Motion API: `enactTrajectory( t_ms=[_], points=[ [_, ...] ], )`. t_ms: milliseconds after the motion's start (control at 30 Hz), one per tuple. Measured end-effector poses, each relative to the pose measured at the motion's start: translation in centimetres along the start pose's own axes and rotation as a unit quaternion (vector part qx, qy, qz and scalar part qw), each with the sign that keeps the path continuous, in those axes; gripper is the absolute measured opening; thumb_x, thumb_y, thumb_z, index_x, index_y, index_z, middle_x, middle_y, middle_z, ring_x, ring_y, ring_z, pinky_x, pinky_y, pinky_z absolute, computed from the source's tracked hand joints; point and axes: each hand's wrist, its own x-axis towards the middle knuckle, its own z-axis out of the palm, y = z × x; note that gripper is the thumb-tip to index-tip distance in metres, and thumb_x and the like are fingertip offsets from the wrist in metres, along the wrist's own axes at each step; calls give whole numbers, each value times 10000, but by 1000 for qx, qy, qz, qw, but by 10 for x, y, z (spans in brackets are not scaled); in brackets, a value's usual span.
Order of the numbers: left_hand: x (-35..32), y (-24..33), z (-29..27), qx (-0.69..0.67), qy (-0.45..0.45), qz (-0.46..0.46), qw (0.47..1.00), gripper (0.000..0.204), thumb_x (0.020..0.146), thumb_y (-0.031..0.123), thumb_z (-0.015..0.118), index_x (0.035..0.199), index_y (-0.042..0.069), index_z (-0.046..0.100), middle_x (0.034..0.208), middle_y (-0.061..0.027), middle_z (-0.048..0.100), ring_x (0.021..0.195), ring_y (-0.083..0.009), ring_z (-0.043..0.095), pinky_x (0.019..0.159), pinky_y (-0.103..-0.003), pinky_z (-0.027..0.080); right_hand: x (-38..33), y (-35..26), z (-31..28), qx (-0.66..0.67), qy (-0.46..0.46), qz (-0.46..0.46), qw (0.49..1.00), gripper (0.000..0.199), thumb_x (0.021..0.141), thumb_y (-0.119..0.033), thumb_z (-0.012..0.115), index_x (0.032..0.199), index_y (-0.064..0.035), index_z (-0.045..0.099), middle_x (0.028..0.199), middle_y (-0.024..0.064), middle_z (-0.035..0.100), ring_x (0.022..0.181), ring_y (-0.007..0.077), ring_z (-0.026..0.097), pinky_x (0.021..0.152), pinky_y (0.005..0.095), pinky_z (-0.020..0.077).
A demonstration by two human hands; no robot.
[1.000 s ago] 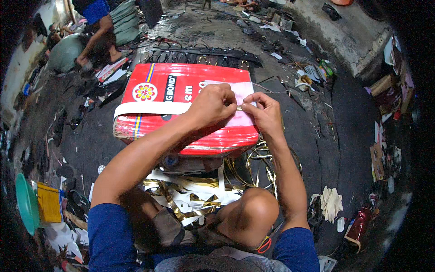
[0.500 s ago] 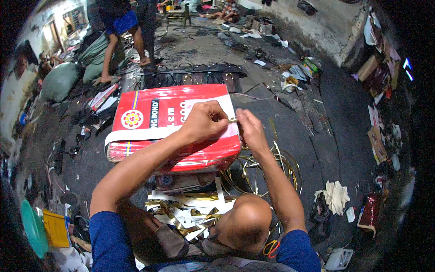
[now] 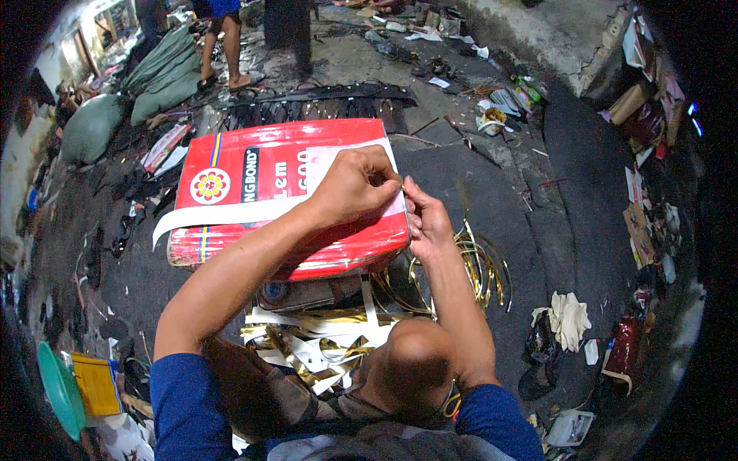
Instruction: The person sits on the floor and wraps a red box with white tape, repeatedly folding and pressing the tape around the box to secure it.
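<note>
A red plastic-wrapped box (image 3: 265, 240) lies in front of me as a work surface. Across its top runs a flat white strip (image 3: 231, 213), its left end hanging past the box edge and its other end passing beneath my left wrist. My left hand (image 3: 357, 184) is closed in a pinch over the box's right side, seemingly on the strip's end. Just beside it my right hand (image 3: 427, 223) pinches too, thumb and forefinger meeting the left fingertips at a tiny golden bit. The fingers hide most of what they hold.
Below the box lies a pile of white and gold strips (image 3: 330, 346), near my bent knee. Coiled gold strips (image 3: 480, 269) rest at the right. Orange-handled scissors (image 3: 453, 406) show by my right sleeve. A cream cloth (image 3: 569, 321) lies farther right. Another person's legs (image 3: 223, 46) stand at back left.
My right hand has turned, its palm and curled fingers now showing more, and the fingertips have come closer together. The person at the back has shifted. The view has tilted slightly.
</note>
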Motion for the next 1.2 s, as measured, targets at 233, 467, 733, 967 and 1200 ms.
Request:
enactTrajectory(
  t_ms=[233,467,733,967,1200],
  points=[
    [1,-1,0,3,13,-5,1000,113,848,33,754,770,-18,689,764,-67,649,667,-107,617,591,-285,485,-10,-40,43,-303,80,-52,948,479,1019,-629,541,948,-159,599,682,-37,542,530,60,509,410,210,372],
    [-5,-5,-2,-12,18,-33,999,90,832,35,746,766,-8,702,776,-56,657,667,-104,607,604,-275,482,42,-39,47,-758,101,-297,572,366,977,-268,565,886,62,697,897,308,688,827,477,678,778,496,542],
    [-8,-3,-1,-7,15,-51,999,71,852,19,750,799,-18,722,807,-53,695,731,-95,643,640,-259,517,81,7,-35,-484,123,-294,815,308,955,-235,610,860,46,695,762,205,688,712,254,656,711,418,507],
    [-6,0,-3,-9,3,-66,998,72,880,14,757,827,-15,716,832,-36,705,759,-80,646,656,-236,528,86,46,-80,-500,183,-283,798,303,989,-223,605,935,53,717,809,186,729,761,221,682,730,406,517],
    [-10,-8,-6,-2,18,-88,996,104,849,55,773,793,-14,720,793,-65,705,730,-114,663,668,-269,536,97,117,-206,-632,233,-141,725,436,996,-372,546,1000,11,754,996,269,737,935,435,695,825,481,528]
  ],
)
